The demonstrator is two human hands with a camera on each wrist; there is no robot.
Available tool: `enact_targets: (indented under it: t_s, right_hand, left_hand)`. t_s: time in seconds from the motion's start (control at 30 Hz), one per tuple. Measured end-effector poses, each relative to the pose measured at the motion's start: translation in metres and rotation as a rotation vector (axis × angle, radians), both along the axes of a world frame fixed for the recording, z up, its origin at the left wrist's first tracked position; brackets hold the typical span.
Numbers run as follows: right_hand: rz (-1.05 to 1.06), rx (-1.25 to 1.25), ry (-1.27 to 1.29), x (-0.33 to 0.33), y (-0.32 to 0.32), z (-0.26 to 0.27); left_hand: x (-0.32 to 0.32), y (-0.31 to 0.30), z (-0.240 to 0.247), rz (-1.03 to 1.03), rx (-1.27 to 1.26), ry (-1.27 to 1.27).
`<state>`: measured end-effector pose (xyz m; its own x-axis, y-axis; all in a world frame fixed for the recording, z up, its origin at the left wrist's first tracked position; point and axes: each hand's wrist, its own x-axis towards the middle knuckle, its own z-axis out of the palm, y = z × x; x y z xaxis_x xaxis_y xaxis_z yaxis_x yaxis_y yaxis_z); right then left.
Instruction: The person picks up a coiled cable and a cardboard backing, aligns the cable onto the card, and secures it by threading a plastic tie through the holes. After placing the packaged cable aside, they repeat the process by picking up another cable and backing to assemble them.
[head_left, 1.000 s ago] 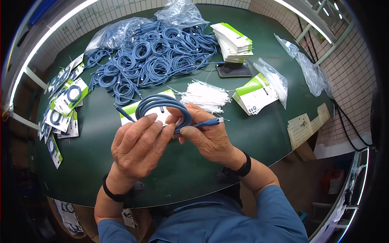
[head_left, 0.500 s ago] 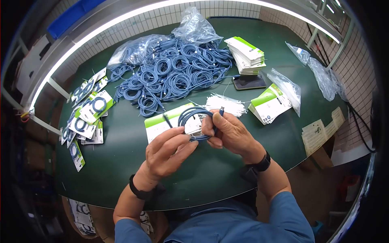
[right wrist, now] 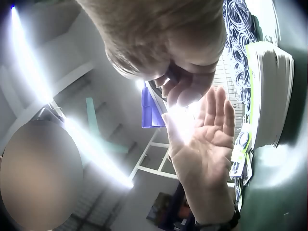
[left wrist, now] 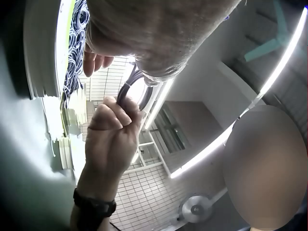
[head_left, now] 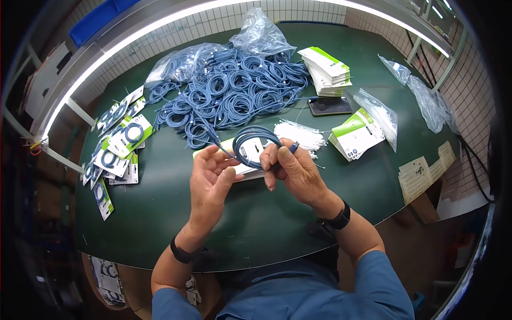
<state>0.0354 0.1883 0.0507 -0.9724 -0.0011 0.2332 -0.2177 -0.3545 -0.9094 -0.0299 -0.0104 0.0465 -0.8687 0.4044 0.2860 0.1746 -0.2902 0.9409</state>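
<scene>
My right hand (head_left: 301, 173) grips a coiled blue cable (head_left: 250, 131) at the coil's right side, with one plug end poking out above the fingers. In the left wrist view the curled fingers of that right hand (left wrist: 113, 130) show around the strands. Beside the coil's left side is my left hand (head_left: 210, 184), palm turned up and fingers relaxed, near the cable's loose end. The right wrist view shows its spread palm (right wrist: 207, 139). Below the coil lies a stack of green-and-white cards (head_left: 252, 175), partly hidden by hands and cable.
A heap of coiled blue cables (head_left: 229, 96) fills the back, beside plastic bags (head_left: 258, 34). White zip ties (head_left: 298, 136), a phone (head_left: 329, 105) and card stacks (head_left: 326, 72) lie right of it. Cards with cables attached (head_left: 125, 136) are piled at left.
Both hands held the coil earlier; the left hand has let go and turned its palm up. The right hand keeps the coil. The head view has shifted, moving the scene rightward.
</scene>
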Motion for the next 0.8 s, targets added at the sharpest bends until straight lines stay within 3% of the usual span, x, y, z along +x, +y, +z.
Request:
enact_targets:
  t_s: [0.1, 0.23, 0.37, 0.43, 0.73, 0.8]
  right_hand:
    - [0.072, 0.052, -0.034, -0.001, -0.001, -0.006]
    - [0.186, 0.173, -0.084, 0.001, -0.005, -0.011]
    - [0.273, 0.275, -0.125, -0.005, 0.004, -0.01]
    - [0.361, 0.35, -0.15, -0.007, 0.008, -0.015]
    - [0.336, 0.392, -0.355, -0.009, -0.001, -0.009]
    - [0.302, 0.475, -0.264, -0.012, -0.001, -0.013]
  left_hand:
    - [-0.004, 0.005, 0.006, -0.096, 0.034, -0.169]
    - [-0.019, -0.007, -0.007, -0.253, -0.104, -0.039]
    - [-0.016, -0.015, -0.022, -0.349, -0.03, -0.188]
    - [-0.006, -0.014, -0.018, -0.317, -0.092, -0.176]
    - [0.0, -0.012, -0.032, -0.192, -0.257, -0.118]
    - [0.001, -0.013, -0.033, -0.166, -0.244, -0.13]
